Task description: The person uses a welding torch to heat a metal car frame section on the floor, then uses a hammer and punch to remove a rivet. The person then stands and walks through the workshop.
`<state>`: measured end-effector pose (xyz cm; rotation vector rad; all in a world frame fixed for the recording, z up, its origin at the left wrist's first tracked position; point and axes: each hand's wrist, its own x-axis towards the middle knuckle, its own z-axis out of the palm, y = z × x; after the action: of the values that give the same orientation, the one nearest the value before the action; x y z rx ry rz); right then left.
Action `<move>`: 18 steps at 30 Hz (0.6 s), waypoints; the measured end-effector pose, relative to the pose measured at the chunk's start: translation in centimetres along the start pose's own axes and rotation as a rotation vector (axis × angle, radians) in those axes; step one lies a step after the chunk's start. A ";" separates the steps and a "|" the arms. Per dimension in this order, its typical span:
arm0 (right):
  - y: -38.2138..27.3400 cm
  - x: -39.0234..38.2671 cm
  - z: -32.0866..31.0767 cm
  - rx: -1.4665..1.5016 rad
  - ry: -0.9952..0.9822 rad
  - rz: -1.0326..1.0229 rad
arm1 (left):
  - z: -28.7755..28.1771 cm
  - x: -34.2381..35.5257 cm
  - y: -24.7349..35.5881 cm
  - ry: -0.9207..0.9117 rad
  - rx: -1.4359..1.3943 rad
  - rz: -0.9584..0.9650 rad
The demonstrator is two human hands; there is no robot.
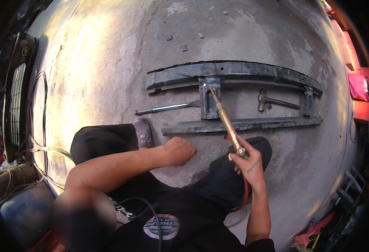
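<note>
In my right hand point(250, 161) is a brass gas torch point(228, 122), gripped by its valve end near my right knee. Its thin tip points away from me and reaches the upper part of a dark metal bracket point(209, 101), where a small bright spot shows. That bracket joins a long, slightly curved metal beam point(243, 68) at the far side; a straighter metal bar point(243, 125) lies on the near side. My left hand point(180, 151) is closed in a fist, apart from the metal parts, with nothing seen sticking out of it.
A ball-peen hammer point(277, 102) lies between the beam and bar. Left of the bracket is a steel bar tool point(167, 108). Two small square metal pieces point(184, 48) lie farther off on concrete. Hoses point(46, 150) and a vehicle grille point(18, 96) are at left, a pink cloth point(358, 87) at right.
</note>
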<state>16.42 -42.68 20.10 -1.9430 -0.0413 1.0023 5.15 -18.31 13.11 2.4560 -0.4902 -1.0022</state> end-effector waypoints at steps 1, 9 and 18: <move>-0.1 0.0 0.0 -0.006 -0.004 -0.001 | 0.0 0.0 0.0 -0.003 -0.004 -0.003; -0.1 -0.5 -1.0 0.006 0.081 0.010 | 0.4 0.0 -0.2 0.022 -0.001 0.005; -0.2 -0.5 -1.0 0.018 0.084 0.030 | 0.2 0.0 -0.2 0.020 0.014 0.008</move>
<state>16.85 -43.49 20.79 -1.9725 0.0447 0.9363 5.00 -18.22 12.89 2.4720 -0.5014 -0.9731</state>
